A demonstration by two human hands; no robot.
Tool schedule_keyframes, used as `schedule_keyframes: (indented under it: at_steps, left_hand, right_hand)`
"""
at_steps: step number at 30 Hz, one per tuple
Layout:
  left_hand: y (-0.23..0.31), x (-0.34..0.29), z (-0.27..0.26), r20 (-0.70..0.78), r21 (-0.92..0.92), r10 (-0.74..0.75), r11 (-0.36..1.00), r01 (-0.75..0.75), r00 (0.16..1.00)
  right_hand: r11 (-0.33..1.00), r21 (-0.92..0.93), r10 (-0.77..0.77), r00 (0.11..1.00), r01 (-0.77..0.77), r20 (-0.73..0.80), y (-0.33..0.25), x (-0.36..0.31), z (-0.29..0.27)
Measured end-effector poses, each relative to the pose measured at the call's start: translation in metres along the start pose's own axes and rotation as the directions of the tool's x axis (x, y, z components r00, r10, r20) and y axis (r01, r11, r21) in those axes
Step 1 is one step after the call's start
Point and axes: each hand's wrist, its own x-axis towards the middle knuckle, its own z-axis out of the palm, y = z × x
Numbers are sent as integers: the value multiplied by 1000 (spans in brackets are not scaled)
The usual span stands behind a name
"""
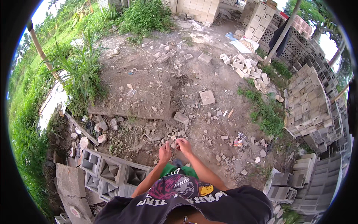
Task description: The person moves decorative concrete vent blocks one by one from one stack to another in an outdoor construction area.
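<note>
Probably picking rubble [182, 133] with curled fingers [180, 140], left hand [164, 153] beside right hand [184, 146], cannot tell if pinching; should reach lower next.

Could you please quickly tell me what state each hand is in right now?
Left hand: loosely curled; whether it holds anything cannot be told.
Right hand: also curled; whether it holds anything cannot be told.

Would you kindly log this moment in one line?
left hand: curled, contents unclear; right hand: curled alongside, contents unclear; ahead: concrete chunk; left: patterned blocks
</note>
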Motion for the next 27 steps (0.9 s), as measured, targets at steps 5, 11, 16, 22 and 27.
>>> schedule_keyframes:
  at_steps: [5,11,16,22,27]
  left_hand:
    - [12,8,15,180,-47,46,998,-38,983]
    - [59,4,16,362,-81,92,994,-67,928]
    - [80,-8,36,492,-186,215,973,-139,844]
    - [72,-23,63,566,-121,300,952,-283,768]
    - [81,-37,103,652,-83,290,946,-314,700]
  right_hand:
    - [999,-39,-32,980,25,-198,-17,-27,-20]
    - [1000,29,20,893,-8,-450,-41,-68,-29]
    - [995,93,67,832,-19,-551,-31,-91,-41]
    - [954,156,-60,672,256,-738,-14,-102,-52]
    - [945,155,-29,548,288,-836,-19,-114,-83]
